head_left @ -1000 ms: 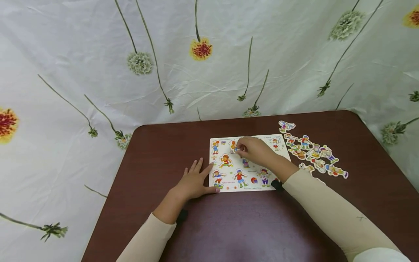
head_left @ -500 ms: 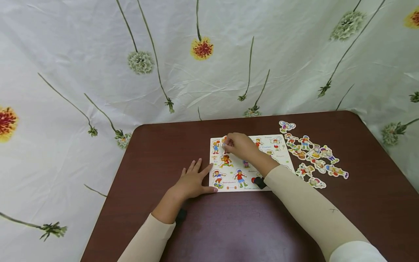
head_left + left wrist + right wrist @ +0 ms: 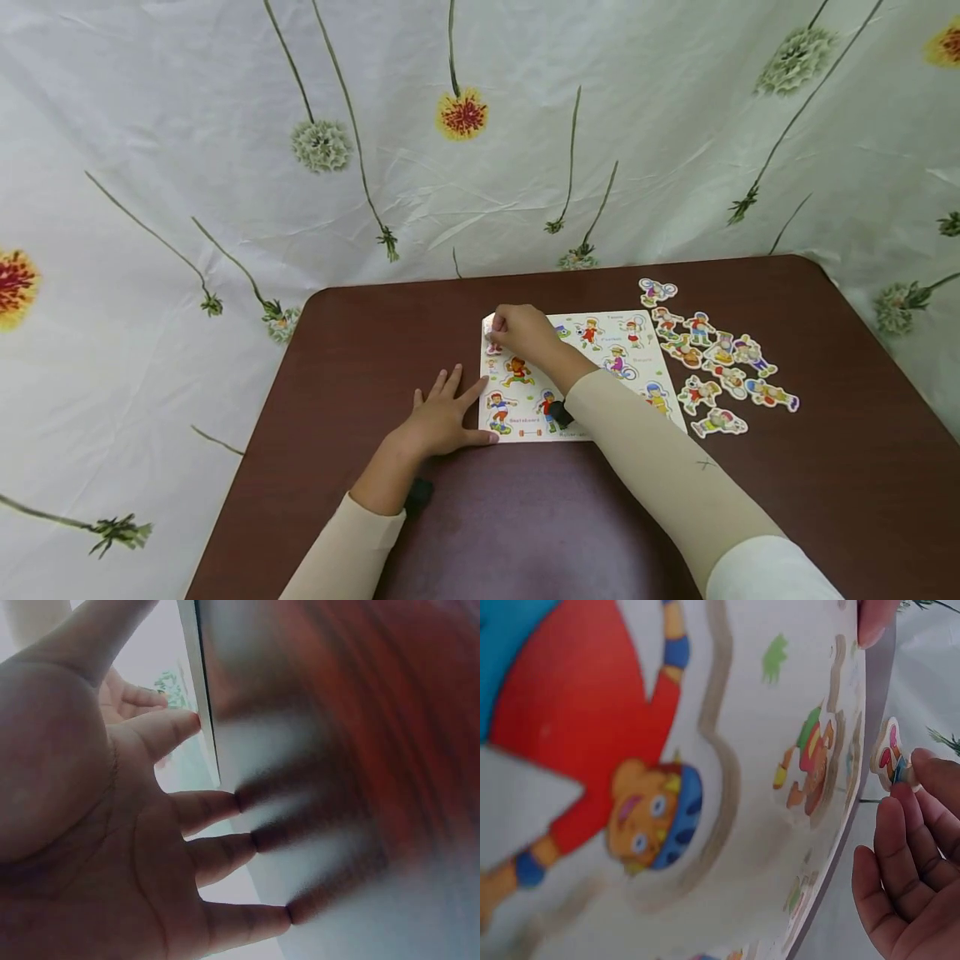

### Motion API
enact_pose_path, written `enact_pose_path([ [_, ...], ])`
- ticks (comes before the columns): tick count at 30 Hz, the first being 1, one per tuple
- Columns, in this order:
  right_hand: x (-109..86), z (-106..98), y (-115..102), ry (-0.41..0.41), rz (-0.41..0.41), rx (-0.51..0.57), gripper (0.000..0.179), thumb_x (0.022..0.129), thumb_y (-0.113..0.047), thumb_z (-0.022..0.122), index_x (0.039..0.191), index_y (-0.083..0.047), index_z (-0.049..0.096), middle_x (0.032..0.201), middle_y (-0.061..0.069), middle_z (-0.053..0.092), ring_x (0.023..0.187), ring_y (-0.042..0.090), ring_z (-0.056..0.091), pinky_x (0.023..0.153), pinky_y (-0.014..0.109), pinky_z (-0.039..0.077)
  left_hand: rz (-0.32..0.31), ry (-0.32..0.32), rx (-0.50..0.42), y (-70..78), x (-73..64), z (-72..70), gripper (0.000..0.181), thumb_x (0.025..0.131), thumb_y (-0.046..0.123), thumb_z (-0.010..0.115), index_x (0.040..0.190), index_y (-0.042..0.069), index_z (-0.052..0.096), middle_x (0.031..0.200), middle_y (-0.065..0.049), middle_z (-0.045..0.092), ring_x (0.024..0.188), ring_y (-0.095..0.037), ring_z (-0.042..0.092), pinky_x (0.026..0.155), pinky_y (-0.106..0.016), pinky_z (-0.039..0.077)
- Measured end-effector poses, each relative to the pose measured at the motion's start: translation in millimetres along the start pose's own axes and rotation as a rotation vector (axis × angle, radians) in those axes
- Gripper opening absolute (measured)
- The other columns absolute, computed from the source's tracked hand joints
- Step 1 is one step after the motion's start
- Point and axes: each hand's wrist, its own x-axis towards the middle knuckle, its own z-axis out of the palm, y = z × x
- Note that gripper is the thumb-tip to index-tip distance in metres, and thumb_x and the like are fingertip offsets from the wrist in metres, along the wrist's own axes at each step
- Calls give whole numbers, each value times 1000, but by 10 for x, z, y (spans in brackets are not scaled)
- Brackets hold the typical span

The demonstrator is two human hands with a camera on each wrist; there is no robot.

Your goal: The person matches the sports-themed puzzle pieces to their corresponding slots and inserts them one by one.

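Note:
In the head view a white puzzle board with printed sports figures lies flat on the table. My right hand is over its upper left corner. Thumb and fingertips there pinch a small figure-shaped puzzle piece, seen best in the right wrist view. My fingers mostly cover that piece from above. My left hand rests on the table with fingers spread. Its forefinger and thumb touch the board's left side. The left wrist view shows the palm and straight fingertips against the table.
Several loose puzzle pieces lie to the right of the board, among them a cyclist-shaped piece farthest back. The dark brown table ends at a hanging cloth with printed flowers. My right forearm crosses the board.
My right hand has moved left across the top of the board to its upper left corner, still pinching the piece. The left hand has stayed in place.

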Motion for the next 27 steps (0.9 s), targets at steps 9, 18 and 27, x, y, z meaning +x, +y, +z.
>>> enact_pose_path([
  [9,57,57,15,-43,64,-31,20,98,-29,69,87,-13,63,79,2,64,68,15,56,61,26,43,-2,-1,1,20,15,28,93,85,61,73,161,32,28,171,-19,6,158,-43,4,115,-78,10],
  [18,145,132,31,-74,87,-53,21,99,-28,68,88,-11,62,82,4,64,68,16,55,61,25,42,4,-2,3,20,33,12,93,85,61,73,161,32,28,171,-20,6,158,-43,4,115,-79,10],
  [27,134,148,12,-118,69,-30,18,100,-26,66,93,-10,61,86,5,65,69,15,54,61,24,42,-8,-12,8,-24,29,25,94,84,61,73,161,32,28,171,-20,7,158,-43,5,114,-79,10],
])
